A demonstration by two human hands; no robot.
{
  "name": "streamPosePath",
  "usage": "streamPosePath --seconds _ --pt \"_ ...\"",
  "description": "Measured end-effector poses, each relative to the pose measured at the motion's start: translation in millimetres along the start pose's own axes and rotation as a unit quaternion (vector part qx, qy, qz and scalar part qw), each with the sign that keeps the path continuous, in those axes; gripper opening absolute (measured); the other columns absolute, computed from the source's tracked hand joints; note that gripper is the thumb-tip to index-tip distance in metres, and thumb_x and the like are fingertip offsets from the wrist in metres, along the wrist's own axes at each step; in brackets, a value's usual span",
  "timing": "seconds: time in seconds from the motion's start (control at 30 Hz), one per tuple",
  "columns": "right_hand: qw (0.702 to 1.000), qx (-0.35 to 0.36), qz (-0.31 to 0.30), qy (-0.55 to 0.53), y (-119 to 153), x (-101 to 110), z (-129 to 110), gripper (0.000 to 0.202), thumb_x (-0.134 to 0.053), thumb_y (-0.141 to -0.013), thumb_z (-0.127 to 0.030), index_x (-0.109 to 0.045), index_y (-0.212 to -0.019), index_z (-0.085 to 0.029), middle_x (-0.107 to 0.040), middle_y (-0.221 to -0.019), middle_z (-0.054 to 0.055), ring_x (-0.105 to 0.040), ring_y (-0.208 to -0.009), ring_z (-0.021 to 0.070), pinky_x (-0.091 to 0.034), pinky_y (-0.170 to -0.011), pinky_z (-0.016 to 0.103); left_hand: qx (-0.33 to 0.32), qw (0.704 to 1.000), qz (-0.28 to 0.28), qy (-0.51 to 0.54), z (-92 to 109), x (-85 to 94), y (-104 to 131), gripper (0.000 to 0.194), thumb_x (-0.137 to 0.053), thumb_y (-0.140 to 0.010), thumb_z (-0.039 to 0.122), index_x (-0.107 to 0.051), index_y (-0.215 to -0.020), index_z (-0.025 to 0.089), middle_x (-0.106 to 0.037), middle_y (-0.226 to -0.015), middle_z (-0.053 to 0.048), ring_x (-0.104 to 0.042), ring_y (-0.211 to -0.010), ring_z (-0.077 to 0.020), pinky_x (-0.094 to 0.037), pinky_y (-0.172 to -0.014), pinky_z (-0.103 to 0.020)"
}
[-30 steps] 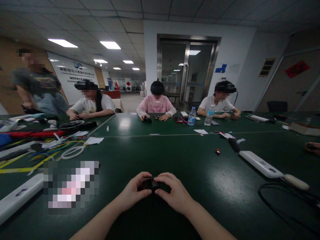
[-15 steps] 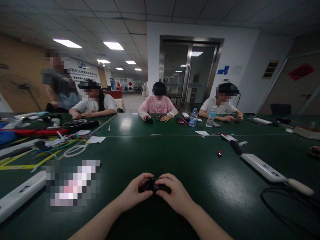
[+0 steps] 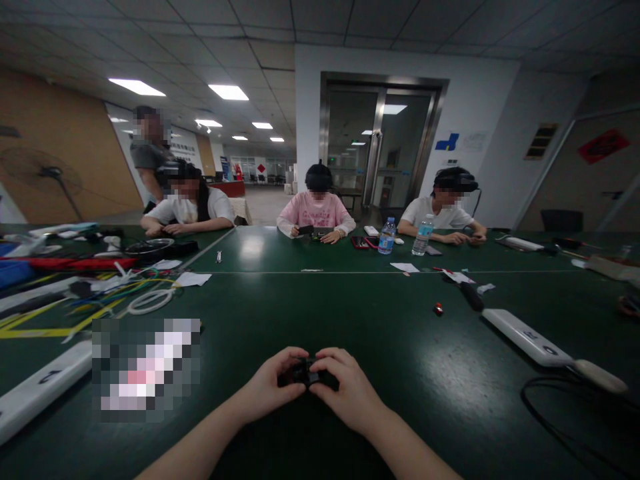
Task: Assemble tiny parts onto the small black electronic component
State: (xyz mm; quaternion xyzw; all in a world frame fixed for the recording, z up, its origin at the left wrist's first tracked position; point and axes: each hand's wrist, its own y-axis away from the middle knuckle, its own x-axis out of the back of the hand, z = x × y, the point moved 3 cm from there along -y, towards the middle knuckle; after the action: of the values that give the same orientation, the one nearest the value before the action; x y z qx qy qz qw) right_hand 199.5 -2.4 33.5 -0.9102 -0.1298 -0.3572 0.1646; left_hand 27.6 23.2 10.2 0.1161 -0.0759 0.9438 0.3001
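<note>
Between my two hands is a small black object [image 3: 311, 377], dark and partly covered by fingers, so its kind cannot be made out. My left hand [image 3: 275, 381] grips its left side, with thumb below and fingers curled over the top. On the opposite side, my right hand [image 3: 346, 385] pinches it with thumb and forefingers. Both hands are close together above the green table [image 3: 320, 313], fingertips nearly meeting.
A white power strip [image 3: 525, 337] with a black cable lies to the right, near a small red item [image 3: 439, 309]. Another white strip [image 3: 47, 387] is at left, beside a blurred-out flat thing [image 3: 153, 370]. Water bottles [image 3: 423, 235] and three seated people are across the table.
My hands stay around the black object, with only slight finger shifts. Across the table, the person in pink has lifted a dark item; a standing person at left has moved right.
</note>
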Motion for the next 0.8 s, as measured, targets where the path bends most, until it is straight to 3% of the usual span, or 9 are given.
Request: streamPosePath --seconds 0.27,0.8 --pt "1.000 -0.001 -0.001 -0.011 0.3 -0.2 0.2 0.022 -0.064 -0.074 -0.025 -0.063 -0.095 -0.029 -0.056 -0.113 0.001 -0.049 -0.108 0.0227 -0.039 -0.093 0.041 -0.003 1.000 0.002 0.002 -1.6 -0.2 0.6 0.040 -0.061 -0.075 0.018 -0.045 -0.112 0.023 -0.061 -0.099 -0.003 -0.058 -0.095 -0.0213 -0.043 -0.084 -0.037" --pt "1.000 0.002 0.001 -0.020 1.2 1.4 -0.2 0.020 -0.062 -0.076 -0.025 -0.063 -0.096 -0.028 -0.056 -0.112 0.001 -0.049 -0.109 0.0212 -0.040 -0.092 0.038 -0.001 1.000 0.007 0.008 -1.6 -0.3 0.9 0.042 -0.060 -0.075 0.016 -0.045 -0.114 0.022 -0.060 -0.104 -0.004 -0.056 -0.101 -0.0223 -0.041 -0.089 -0.039"
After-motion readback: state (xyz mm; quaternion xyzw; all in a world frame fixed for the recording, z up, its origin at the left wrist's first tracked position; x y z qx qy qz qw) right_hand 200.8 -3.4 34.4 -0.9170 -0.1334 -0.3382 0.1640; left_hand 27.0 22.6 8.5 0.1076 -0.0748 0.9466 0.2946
